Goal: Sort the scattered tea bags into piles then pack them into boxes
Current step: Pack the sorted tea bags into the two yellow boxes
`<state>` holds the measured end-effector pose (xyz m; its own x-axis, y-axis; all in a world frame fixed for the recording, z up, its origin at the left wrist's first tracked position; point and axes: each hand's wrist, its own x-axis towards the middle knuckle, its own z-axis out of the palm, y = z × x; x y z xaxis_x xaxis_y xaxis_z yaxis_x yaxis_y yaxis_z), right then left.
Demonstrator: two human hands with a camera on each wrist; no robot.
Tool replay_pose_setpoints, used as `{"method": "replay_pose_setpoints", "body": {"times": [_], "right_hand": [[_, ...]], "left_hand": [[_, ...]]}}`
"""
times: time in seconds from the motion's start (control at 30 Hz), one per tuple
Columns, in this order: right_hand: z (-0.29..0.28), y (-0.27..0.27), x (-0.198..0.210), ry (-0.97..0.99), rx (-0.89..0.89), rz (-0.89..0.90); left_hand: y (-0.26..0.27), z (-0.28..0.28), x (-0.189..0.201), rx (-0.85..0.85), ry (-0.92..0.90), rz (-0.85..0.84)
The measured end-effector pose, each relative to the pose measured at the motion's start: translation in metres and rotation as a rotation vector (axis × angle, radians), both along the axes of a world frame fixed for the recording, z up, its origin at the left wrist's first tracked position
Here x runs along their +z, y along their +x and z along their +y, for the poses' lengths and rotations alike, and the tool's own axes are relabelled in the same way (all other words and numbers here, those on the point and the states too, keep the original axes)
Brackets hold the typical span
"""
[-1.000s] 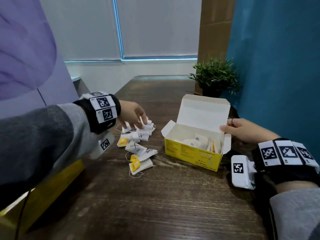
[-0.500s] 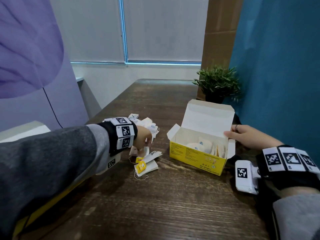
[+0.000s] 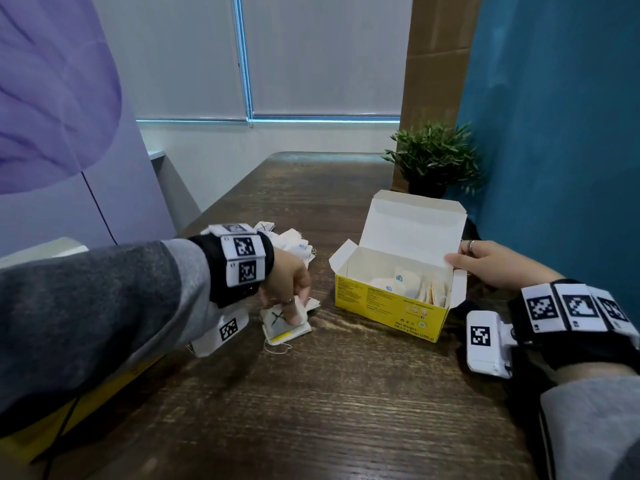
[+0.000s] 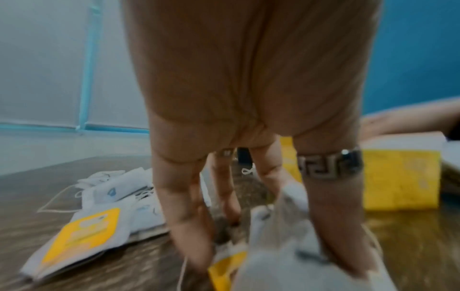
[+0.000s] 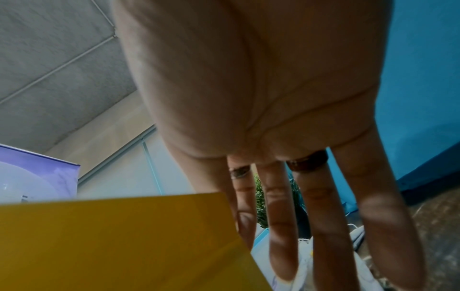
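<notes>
An open yellow tea box [image 3: 388, 306] stands on the wooden table [image 3: 346, 393], with several tea bags [image 3: 405, 284] inside. My right hand [image 3: 460, 254] holds the lower right corner of its raised lid [image 3: 415, 223], thumb in front and fingers [image 5: 281, 246] behind. Left of the box, my left hand [image 3: 294, 306] reaches down and pinches a small stack of tea bags [image 3: 277, 332]; the top one bears a black X. In the left wrist view the fingers [image 4: 189, 226] close round a white bag [image 4: 278, 256]. A loose pile of bags [image 3: 298, 244] lies behind that hand.
A potted plant [image 3: 433, 161] stands at the back right against a blue wall [image 3: 554, 168]. A yellow object [image 3: 114, 382] sits under my left forearm at the table's left edge. A yellow-tagged bag [image 4: 82, 234] lies left of my fingers.
My left hand has come from the far pile toward me and down onto the near bags, now with an X-marked bag on top. The right hand stays at the box lid.
</notes>
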<state>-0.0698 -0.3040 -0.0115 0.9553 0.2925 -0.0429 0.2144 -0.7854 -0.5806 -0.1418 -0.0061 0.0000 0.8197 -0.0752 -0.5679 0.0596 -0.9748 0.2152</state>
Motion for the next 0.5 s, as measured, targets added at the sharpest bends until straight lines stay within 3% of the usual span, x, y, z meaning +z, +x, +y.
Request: {"method": "replay_pose_setpoints", "body": {"times": [0.27,0.5], "right_hand": [[0.001,0.001,0.000,0.000,-0.011,-0.005],[0.000,-0.002,0.002,0.001,-0.004,-0.004]], "left_hand": [[0.005,-0.004,-0.011,-0.095,0.062,-0.051],[0.003,-0.001,0.030,-0.013,-0.332,-0.083]]}}
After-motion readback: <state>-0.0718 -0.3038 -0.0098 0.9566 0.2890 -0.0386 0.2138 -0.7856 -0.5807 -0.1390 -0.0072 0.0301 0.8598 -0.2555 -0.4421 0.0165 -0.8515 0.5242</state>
